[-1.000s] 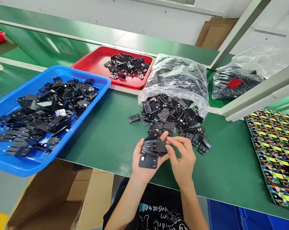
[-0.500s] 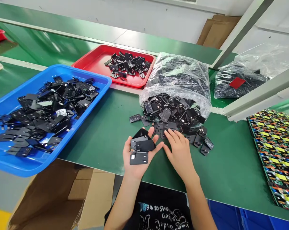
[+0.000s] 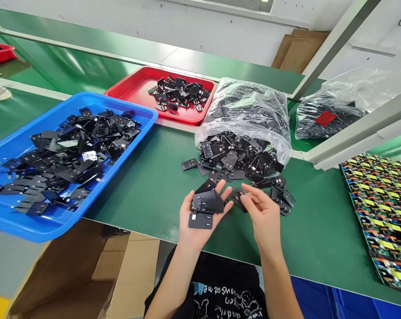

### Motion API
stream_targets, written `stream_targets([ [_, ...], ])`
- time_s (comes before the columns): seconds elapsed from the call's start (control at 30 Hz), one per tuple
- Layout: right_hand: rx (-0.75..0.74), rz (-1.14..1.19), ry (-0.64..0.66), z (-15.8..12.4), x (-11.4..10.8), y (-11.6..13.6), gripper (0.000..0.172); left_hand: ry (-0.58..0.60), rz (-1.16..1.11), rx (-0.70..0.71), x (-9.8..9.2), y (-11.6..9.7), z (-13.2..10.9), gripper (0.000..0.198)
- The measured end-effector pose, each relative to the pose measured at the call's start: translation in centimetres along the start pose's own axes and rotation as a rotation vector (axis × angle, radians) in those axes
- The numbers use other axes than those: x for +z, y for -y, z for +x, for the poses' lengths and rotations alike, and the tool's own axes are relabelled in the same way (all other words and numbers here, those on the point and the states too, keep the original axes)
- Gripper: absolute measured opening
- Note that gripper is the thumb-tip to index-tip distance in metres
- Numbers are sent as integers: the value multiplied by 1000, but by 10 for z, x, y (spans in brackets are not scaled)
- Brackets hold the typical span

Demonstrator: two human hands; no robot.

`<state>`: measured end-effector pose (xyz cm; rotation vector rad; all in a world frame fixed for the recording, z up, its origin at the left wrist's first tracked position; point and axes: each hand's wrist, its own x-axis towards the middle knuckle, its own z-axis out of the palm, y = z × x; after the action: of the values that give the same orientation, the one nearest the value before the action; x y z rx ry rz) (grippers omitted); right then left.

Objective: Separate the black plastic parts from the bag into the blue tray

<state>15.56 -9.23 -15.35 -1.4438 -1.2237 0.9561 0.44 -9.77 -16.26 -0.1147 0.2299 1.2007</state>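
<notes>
Several flat black plastic plates [image 3: 209, 201] with small metal pins lie stacked in my left hand [image 3: 195, 235], palm up, fingers curled loosely around them. My right hand [image 3: 265, 217], just to the right, pinches another black plate [image 3: 239, 199] between thumb and fingers, slightly blurred and lifted off the table. Behind both hands, a heap of similar black plates [image 3: 231, 159] spills from the mouth of a clear plastic bag [image 3: 250, 99] onto the green table [image 3: 167, 177]. A few loose pieces lie right of my right hand.
On the left sits a blue tray [image 3: 150, 116] full of black plates; behind it, a red tray [image 3: 130, 84] holds more. Circuit boards with yellow labels [image 3: 383, 217] fill the right side. Another bag [image 3: 329, 115] stands behind a metal post [image 3: 360, 135]. Below is an open cardboard box [image 3: 140, 266].
My right hand has risen from the heap's front edge with a plate pinched in its fingers. My left hand, still holding its stack, appears slightly farther right as the view shifts.
</notes>
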Motion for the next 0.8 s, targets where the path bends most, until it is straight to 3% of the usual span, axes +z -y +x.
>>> stream_targets([
  [0.1,-85,-27,42,-3,12,11,20,-39,4,-42,2,7,1,49],
  [0.27,-324,-309,-29,0,20,11,18,-38,3,-68,1,11,2,46],
  [0.4,-294,-285,-71,1,5,5,21,83,28,-55,-1,7,1,46],
  [0.57,-267,-439,86,-8,-11,-5,18,110,71,23,0,-7,0,47],
  [0.73,-281,-761,116,-27,11,-20,39,91,116,142,2,-18,-1,49],
  [0.8,-305,-850,115,-32,20,-25,39,96,135,169,2,-20,-2,51],
])
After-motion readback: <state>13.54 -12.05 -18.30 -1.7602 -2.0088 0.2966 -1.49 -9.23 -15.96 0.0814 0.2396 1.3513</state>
